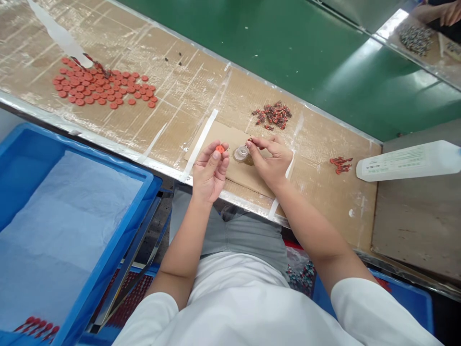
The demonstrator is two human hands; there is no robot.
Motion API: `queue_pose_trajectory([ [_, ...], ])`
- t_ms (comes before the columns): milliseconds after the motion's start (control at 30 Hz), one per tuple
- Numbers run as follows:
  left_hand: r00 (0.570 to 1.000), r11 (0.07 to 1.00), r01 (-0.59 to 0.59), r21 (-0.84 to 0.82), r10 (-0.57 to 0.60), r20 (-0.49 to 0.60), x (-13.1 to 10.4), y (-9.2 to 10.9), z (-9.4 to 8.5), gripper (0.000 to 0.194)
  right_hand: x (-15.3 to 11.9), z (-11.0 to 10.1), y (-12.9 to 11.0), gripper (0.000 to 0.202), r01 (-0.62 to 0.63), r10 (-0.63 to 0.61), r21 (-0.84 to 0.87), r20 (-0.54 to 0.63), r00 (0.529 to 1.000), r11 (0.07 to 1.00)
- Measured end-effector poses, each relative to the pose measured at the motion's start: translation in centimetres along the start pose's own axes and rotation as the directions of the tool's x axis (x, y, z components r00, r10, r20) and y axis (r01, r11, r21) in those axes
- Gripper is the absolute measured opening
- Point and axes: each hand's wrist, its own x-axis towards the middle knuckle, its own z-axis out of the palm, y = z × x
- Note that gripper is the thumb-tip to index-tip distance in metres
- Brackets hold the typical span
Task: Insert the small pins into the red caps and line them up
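Observation:
My left hand (pixel 209 177) is closed around a small round red disc (pixel 220 149), which the thumb presses against the fingers; it looks like a button with holes. My right hand (pixel 271 161) pinches a tiny dark-and-red piece (pixel 249 140) between thumb and forefinger, mostly hidden by the fingertips. Between both hands, a small clear round cup (pixel 240 153) rests on a cardboard sheet (pixel 225 132) taped to the bench. Just beyond my right hand lies a heap of small dark-and-red pieces (pixel 272 115).
Many red discs (pixel 104 89) spread across the left of the bench, beside a white bottle (pixel 61 33). At right, a larger white bottle (pixel 406 161) stands near a few red pieces (pixel 340 165). A blue tray (pixel 146 180) sits below left. Another person's hand (pixel 450 13) shows far right.

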Motion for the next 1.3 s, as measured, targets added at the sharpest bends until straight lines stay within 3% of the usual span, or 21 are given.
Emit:
queue_pose_trajectory([
  [267,1.000,1.000,-0.014,0.014,0.014,0.017,0.0,0.0,0.1,0.018,0.0,0.1,0.2,0.017,0.064,-0.064,0.031,-0.012,0.998,0.997],
  [400,0.999,0.999,-0.032,-0.008,0.032,0.038,0.0,0.0,0.1,0.019,0.0,0.0,-0.2,0.019,-0.023,0.027,0.083,-0.038,0.999,0.996],
  [500,0.998,0.999,-0.042,-0.024,0.042,0.037,-0.3,0.0,0.2,0.021,0.2,-0.1,-0.5,0.026,-0.134,0.151,0.232,-0.058,0.987,0.963],
  [600,0.998,0.999,-0.018,-0.047,0.021,0.055,-0.9,-0.2,0.8,0.021,0.5,-0.5,-1.1,0.029,-0.259,0.290,0.420,-0.009,0.957,0.870],
  [733,0.998,0.997,0.045,-0.061,-0.042,0.055,-2.3,-0.6,1.8,0.017,0.8,-2.0,-2.7,0.030,-0.435,0.449,0.540,0.114,0.886,0.721],
  [967,0.993,0.993,0.115,0.001,-0.115,0.023,-4.9,-0.5,3.6,0.019,0.1,-4.8,-6.6,0.029,-0.576,0.551,0.679,0.293,0.781,0.455],
  [1067,0.987,0.989,0.147,0.019,-0.148,0.063,-5.8,-0.4,4.1,0.018,-0.8,-5.3,-7.6,0.026,-0.551,0.541,0.699,0.274,0.795,0.455],
  [1300,0.978,0.982,0.180,0.064,-0.186,0.090,-6.8,-0.7,4.4,0.022,-3.0,-5.7,-9.0,0.021,-0.371,0.431,0.689,0.095,0.898,0.623],
])
